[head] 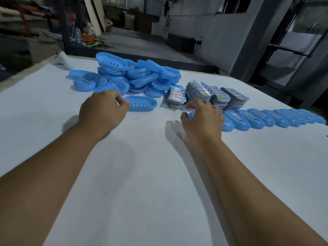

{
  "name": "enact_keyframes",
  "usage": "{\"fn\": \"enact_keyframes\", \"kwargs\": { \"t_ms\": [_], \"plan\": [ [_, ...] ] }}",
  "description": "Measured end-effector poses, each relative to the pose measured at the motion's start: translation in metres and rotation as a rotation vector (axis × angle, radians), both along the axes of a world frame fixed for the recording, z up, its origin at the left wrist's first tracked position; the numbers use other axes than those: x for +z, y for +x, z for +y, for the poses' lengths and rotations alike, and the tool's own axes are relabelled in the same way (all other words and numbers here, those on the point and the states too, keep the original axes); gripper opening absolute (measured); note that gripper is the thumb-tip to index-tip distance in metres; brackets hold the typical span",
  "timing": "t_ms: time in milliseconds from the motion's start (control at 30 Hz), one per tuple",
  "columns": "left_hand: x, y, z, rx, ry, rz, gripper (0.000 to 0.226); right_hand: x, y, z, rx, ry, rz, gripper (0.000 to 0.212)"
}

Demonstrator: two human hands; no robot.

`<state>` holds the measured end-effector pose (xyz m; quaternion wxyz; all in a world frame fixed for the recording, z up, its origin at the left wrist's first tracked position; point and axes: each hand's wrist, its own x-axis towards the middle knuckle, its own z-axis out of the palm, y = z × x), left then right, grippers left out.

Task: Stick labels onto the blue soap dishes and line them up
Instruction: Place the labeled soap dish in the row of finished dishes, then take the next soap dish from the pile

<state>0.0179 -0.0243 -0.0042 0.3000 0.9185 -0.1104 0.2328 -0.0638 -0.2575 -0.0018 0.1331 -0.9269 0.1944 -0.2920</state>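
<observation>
Labelling station: both hands at work on a white table [142,174].

Unlabelled dishes lie in a pile [127,75] at the far left; a row [269,118] of labelled dishes runs right, label stacks [209,96] just behind it. Left hand [102,110], fingers curled, touches a lone dish [142,103]; grip unclear. Right hand [202,118], fingers bent, rests on the end dish [191,114] of the row.

Two bare forearms reach in from the near edge, uncovered as far as they show, with no sleeve in view. The left hand [103,108] and right hand [204,118] are bare: ungloved, fingers ringless, wrists unadorned.
</observation>
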Motion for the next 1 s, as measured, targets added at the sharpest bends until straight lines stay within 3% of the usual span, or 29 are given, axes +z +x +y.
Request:
{"fn": "enact_keyframes", "kwargs": {
  "t_ms": [67,167,300,400,567,833,1000],
  "plan": [
    [0.0,0.002,0.0,0.013,0.02,0.015,0.022,0.002,0.005,0.01,0.165,0.041,-0.054,0.024],
    [0.0,0.004,0.001,0.034,0.058,0.03,0.018,0.003,0.02,0.025,0.333,0.051,0.047,0.028],
    [-0.002,0.007,0.005,0.005,0.093,0.027,0.01,0.005,0.052,0.039,0.433,-0.037,0.167,0.042],
    [-0.003,0.008,0.008,-0.044,0.08,0.029,0.016,0.001,0.071,0.044,0.446,-0.078,0.209,0.044],
    [-0.005,0.011,0.007,-0.117,0.11,0.01,0.035,-0.01,0.078,0.043,0.535,-0.071,0.145,0.015],
    [0.0,0.006,-0.002,-0.37,0.139,-0.106,0.078,0.003,0.062,0.044,0.692,0.355,-0.039,0.021],
    [-0.002,0.005,-0.007,-0.511,0.096,-0.089,0.083,0.008,0.06,0.043,0.648,0.58,-0.017,0.035]
  ]
}}
